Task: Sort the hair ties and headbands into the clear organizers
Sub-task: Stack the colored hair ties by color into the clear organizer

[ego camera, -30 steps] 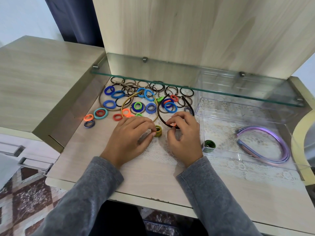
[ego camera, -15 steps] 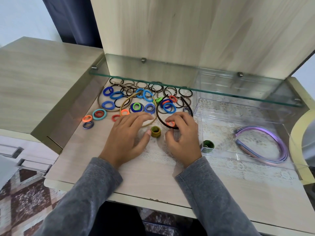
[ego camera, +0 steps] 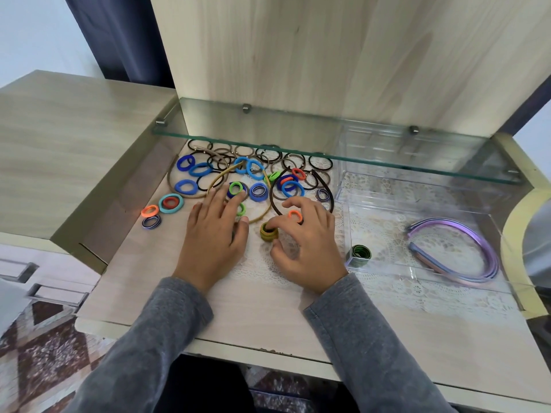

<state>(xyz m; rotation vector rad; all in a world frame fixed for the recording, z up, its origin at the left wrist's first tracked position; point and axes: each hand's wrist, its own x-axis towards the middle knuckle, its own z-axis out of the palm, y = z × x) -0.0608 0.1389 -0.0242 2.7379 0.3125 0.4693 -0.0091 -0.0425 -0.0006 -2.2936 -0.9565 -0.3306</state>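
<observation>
Presently, left hand (ego camera: 213, 234): flat, palm down, fingers straight over loose hair ties (ego camera: 255, 171), holding nothing.
Right hand (ego camera: 307, 242): fingers curled, index tip on olive tie stack (ego camera: 269, 232), thumb just beside it; whether it grips cannot be told.
Olive tie stack: upright on tabletop (ego camera: 253, 317), between the hands.
Clear organizer (ego camera: 384, 205): right of the hands, containing purple headbands (ego camera: 441, 222) and green tie stack (ego camera: 359, 254).

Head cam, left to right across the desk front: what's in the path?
orange hair tie → teal hair tie → left hand → olive tie stack → right hand → green tie stack → purple headbands
</observation>
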